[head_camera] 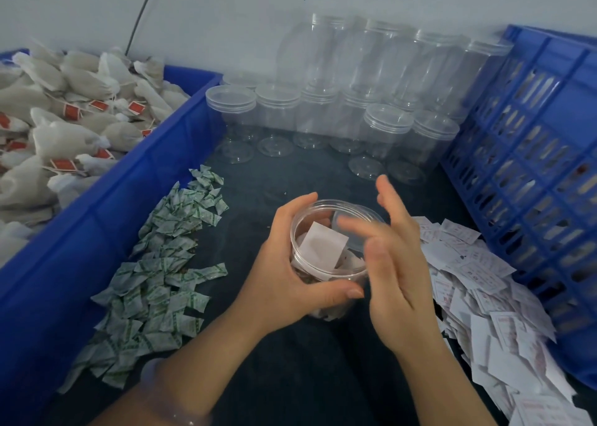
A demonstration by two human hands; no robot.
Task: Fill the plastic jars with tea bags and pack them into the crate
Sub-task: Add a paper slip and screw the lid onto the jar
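Note:
My left hand (290, 274) grips an open clear plastic jar (323, 277) from its left side, thumb across the front. Inside the jar lie tea bags and a white paper slip (323, 248). My right hand (397, 264) is at the jar's right side with straight, motion-blurred fingers. A clear lid (352, 232) sits tilted at the jar's mouth against those fingers. Tea bags (64, 119) with red tags fill the blue bin (155, 173) on the left. The blue slatted crate (533, 167) stands on the right.
Several empty lidded clear jars (323, 109) stand stacked at the back wall. A heap of green-printed small sachets (161, 264) lies left of the jar, and a pile of white paper slips (484, 296) lies to the right. The work surface (290, 377) is dark.

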